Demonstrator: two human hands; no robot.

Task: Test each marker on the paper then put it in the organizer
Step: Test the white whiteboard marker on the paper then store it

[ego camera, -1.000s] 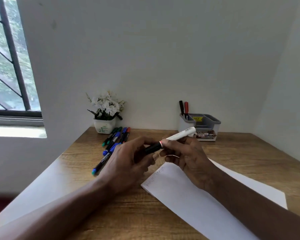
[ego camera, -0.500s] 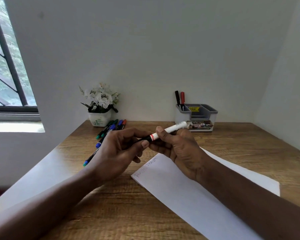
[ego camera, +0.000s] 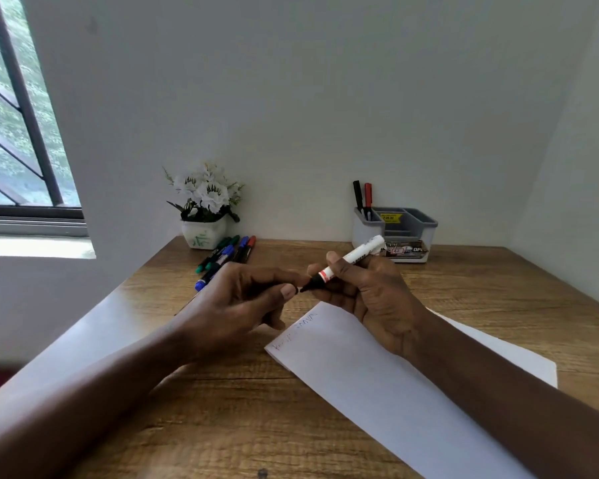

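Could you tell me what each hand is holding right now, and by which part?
The right hand grips the white marker around its lower barrel, near the red band. The left hand pinches the marker's black cap, just off the tip.

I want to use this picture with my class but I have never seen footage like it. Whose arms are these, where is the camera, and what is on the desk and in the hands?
There is no machine here. A person wears a camera on the head, so you look down at their own two arms. The right hand holds a white marker with its dark tip bare. The left hand pinches something dark just off that tip, probably the cap. On the wooden desk lies white paper with faint scribbles near one corner. Loose markers wait beside a flower pot. At the back, a grey organizer already holds two markers.
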